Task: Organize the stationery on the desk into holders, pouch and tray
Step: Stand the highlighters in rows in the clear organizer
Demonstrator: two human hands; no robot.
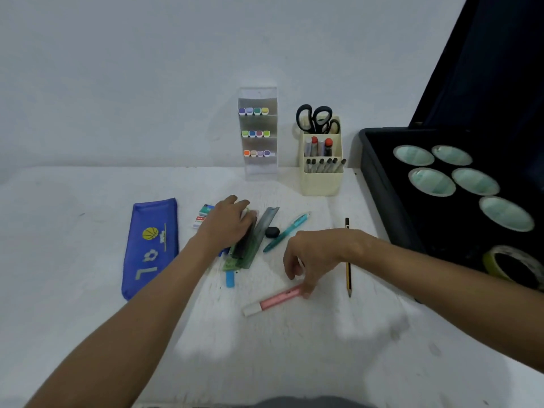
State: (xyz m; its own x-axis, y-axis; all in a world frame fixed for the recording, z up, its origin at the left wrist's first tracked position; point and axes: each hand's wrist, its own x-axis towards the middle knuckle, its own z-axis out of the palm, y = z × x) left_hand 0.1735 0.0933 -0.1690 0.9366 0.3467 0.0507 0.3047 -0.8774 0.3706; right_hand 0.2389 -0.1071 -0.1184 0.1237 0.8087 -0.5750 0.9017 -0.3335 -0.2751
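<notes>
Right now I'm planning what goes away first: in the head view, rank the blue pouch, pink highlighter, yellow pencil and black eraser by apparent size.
1. blue pouch
2. pink highlighter and yellow pencil: similar length, pencil partly hidden, so unranked
3. black eraser

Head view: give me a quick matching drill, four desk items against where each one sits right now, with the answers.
Items:
1. scissors
2. pink highlighter
3. blue pouch
4. yellow-black pencil

Places:
A. flat on the desk at the far left of the items
B. standing handles-up in the cream holder
C. on the desk, one end under the right hand fingertips
D. lying on the desk, partly hidden by the right wrist

Pairs: 1-B, 2-C, 3-A, 4-D
</notes>
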